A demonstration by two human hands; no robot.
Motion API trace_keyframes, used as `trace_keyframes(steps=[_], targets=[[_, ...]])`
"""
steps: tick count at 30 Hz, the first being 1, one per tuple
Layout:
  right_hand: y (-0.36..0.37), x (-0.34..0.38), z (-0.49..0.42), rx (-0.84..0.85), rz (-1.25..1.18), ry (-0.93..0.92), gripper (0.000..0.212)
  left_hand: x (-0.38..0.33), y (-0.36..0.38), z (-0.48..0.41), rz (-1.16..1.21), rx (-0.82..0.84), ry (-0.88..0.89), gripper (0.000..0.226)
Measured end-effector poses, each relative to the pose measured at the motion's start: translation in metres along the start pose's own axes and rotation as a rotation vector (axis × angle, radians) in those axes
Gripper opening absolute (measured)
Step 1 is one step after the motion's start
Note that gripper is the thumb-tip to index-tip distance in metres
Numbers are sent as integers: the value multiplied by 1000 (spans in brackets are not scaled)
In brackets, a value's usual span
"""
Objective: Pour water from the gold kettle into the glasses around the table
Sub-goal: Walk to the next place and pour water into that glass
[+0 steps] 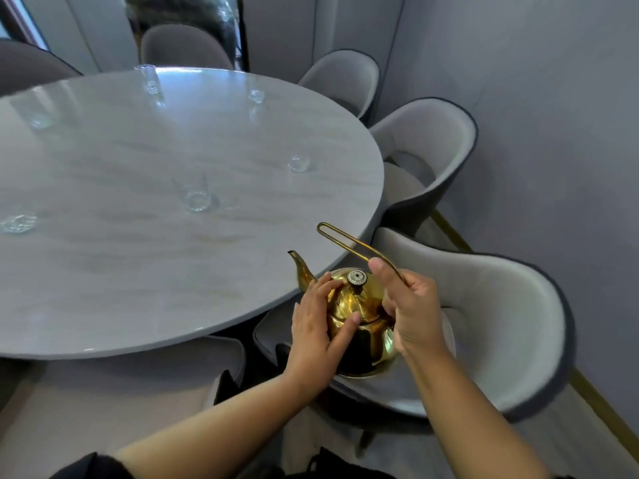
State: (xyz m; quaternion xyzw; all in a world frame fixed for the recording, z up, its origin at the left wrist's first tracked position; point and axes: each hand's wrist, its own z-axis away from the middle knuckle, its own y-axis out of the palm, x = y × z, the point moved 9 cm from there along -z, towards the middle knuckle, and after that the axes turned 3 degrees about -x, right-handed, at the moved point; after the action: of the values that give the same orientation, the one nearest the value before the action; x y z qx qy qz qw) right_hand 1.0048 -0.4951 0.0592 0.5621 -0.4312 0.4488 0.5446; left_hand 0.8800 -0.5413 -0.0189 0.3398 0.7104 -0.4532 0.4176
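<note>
Gold kettle (pixel 371 340) sits upright, off the tabletop (pixel 138 271), right at the rounded near edge, over the seat of a grey chair (pixel 511 305). Can't tell if its base rests on the seat or hangs just above. Spout (pixel 300 266) points away from the person, tip overlapping the tabletop edge in view. Lid is on, with the knob (pixel 357 277) on top. The thin wire handle (pixel 340 238) rises from the kettle's back and slants up over the lid toward the tabletop.

Right hand (pixel 415 316), right of kettle: grip closed round the lower part of the wire handle, thumb sticking up alongside it. Left hand (pixel 313 328), left of kettle: no closed grip, fingers fairly straight and laid on the lid dome, thumb spread across the body below the lid.

Glasses, all on the tabletop beyond and left of the kettle, none touching it:
- closest glass (pixel 197 200), up-left of the spout, well apart
- second glass (pixel 299 164), straight beyond the spout
- far-right glass (pixel 256 93) and far-left glass (pixel 150 81), near the opposite rim
- left-edge glass (pixel 19 223), far left of the kettle, blurry

Water level in the glasses is not readable. More grey chairs (pixel 425 150) ring the tabletop beyond the kettle.
</note>
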Motion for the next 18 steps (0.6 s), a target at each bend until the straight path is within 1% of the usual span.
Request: trace_keyframes(steps=[2, 5, 8, 11, 18], targets=[[6, -2, -21, 23, -13, 20, 58, 6, 2, -18, -28, -9, -36, 49], [19, -7, -52, 66, -24, 39, 50, 16, -1, -45, -51, -8, -85, 50], [38, -13, -81, 97, -34, 63, 52, 25, -9, -71, -48, -12, -103, 48], [61, -20, -108, 125, -25, 66, 50, 37, -21, -97, -74, -29, -123, 48], [119, -41, -168, 140, 42, 57, 59, 71, -59, -160, -68, -31, -160, 48]])
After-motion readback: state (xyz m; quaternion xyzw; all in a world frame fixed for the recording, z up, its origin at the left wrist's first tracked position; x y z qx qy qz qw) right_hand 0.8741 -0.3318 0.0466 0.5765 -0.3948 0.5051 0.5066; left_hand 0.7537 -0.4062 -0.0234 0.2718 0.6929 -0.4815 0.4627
